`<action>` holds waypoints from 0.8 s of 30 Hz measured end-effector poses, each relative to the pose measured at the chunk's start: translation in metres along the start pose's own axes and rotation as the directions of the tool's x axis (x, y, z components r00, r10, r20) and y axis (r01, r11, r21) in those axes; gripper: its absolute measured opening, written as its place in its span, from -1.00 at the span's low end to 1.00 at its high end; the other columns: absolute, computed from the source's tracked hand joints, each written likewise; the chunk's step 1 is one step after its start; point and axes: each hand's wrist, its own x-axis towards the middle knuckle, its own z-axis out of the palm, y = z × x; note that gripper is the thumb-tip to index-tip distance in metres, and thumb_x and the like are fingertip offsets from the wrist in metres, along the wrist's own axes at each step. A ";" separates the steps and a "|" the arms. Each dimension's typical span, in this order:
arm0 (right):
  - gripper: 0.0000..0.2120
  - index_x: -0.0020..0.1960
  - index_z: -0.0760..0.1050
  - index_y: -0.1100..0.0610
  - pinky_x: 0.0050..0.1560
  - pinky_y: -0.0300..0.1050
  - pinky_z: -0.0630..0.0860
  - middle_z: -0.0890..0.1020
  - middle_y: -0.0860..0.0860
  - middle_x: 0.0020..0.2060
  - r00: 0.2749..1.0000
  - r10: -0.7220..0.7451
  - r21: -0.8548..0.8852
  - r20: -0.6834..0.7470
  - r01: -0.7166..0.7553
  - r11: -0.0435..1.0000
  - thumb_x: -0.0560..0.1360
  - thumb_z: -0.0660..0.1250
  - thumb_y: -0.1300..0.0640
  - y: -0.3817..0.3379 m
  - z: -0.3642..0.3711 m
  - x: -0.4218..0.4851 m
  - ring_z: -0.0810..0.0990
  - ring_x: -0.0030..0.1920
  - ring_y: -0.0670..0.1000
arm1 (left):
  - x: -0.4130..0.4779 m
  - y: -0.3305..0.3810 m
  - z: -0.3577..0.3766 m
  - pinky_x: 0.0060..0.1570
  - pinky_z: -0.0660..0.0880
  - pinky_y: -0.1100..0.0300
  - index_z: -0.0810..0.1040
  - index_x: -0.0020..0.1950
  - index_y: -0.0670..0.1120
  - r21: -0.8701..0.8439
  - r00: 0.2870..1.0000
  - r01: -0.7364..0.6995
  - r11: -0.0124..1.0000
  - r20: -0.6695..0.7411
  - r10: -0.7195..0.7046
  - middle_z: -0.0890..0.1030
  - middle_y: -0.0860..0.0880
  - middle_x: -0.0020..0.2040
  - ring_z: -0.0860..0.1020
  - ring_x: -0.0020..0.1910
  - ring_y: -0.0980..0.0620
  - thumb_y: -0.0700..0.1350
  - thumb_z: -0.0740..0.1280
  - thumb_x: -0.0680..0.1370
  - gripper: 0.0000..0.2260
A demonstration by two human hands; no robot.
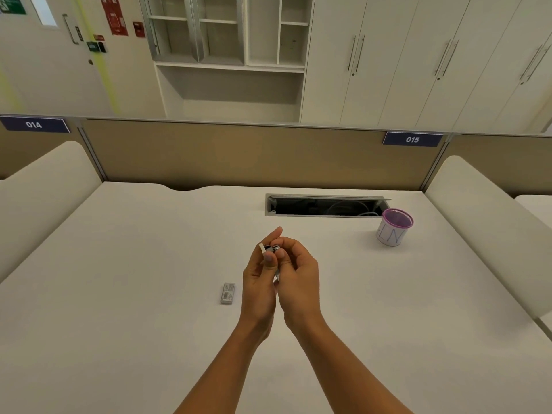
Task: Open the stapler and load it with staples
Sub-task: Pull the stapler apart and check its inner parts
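Stapler [272, 249], a small white-and-metal model, is held between your two hands at the centre of the frame, over the smooth matte white desk [119, 264]. Your left hand [258, 282] wraps it from the left, with the fingers curled behind the body and the thumb pressed on its near face. The forefinger is straighter and points up past the top. Your right hand [298, 279] closes in from the right, its thumb and bent forefinger nipping the shiny metal part at the upper end, and its other fingers fold loosely toward the palm. A sliver of bright metal shows lower down in the gap between your palms. The hands cover so much that you cannot tell whether the stapler is open.

A flat grey rectangular staple box [228, 293] with a printed label lies on the desk just left of your left wrist, apart from it. At right of centre stands a round purple mesh pen cup [394, 227], wrapped in white paper with blue lettering. It sits beside the corner of a long rectangular metal-framed cable hatch [325, 205], where pale cables show in the dark opening. A tan fabric partition [239, 156] runs across behind the desk, carrying blue number plates "014" [33, 124] and "015" [412, 139]. Beyond it are pale cabinets [418, 55] with slim bar handles.
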 end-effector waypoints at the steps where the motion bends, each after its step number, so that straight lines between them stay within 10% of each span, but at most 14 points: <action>1: -0.77 -0.05 0.60 -0.04 -0.01 -0.23 0.60 0.69 -0.13 -0.14 1.000 0.008 -0.001 -0.005 -0.008 1.000 0.62 0.21 0.19 0.001 0.001 0.000 0.66 -0.04 -0.13 | 0.000 0.001 0.001 0.11 0.50 0.12 0.50 0.28 -0.02 0.037 1.000 -0.011 0.999 -0.008 0.012 0.61 0.06 0.13 0.57 0.12 0.02 -0.05 0.17 0.61 -0.73; 10: -0.78 -0.06 0.51 -0.04 -0.16 -0.30 0.56 0.61 -0.05 -0.10 0.972 0.200 0.325 -0.122 -0.152 0.933 0.65 0.14 0.17 -0.017 -0.018 0.017 0.64 -0.04 -0.02 | 0.000 0.002 0.002 0.28 0.36 -0.27 0.51 0.19 0.07 -0.171 0.993 0.027 0.985 -0.107 -0.045 0.51 0.12 0.29 0.40 0.39 -0.08 -0.01 0.08 0.60 -0.73; 16: -0.85 0.05 0.52 -0.01 0.10 -0.13 0.56 0.64 -0.01 -0.03 0.978 0.165 0.317 -0.125 -0.119 0.941 0.62 0.18 0.15 -0.014 -0.023 0.019 0.66 0.03 0.04 | 0.004 0.005 0.000 0.22 0.43 -0.20 0.48 0.18 0.02 -0.227 0.992 -0.041 0.973 -0.124 0.013 0.49 0.02 0.36 0.47 0.33 -0.16 0.12 0.08 0.49 -0.64; 24: -0.86 0.09 0.58 0.14 -0.05 -0.22 0.64 0.72 0.06 -0.06 0.985 0.138 0.348 -0.107 -0.093 0.933 0.55 0.31 0.23 -0.015 -0.043 0.021 0.71 -0.02 0.02 | 0.010 0.013 -0.013 0.22 0.48 -0.07 0.42 0.31 0.00 -0.365 0.990 -0.102 0.925 -0.124 0.061 0.52 -0.04 0.34 0.55 0.25 -0.12 0.14 0.05 0.51 -0.55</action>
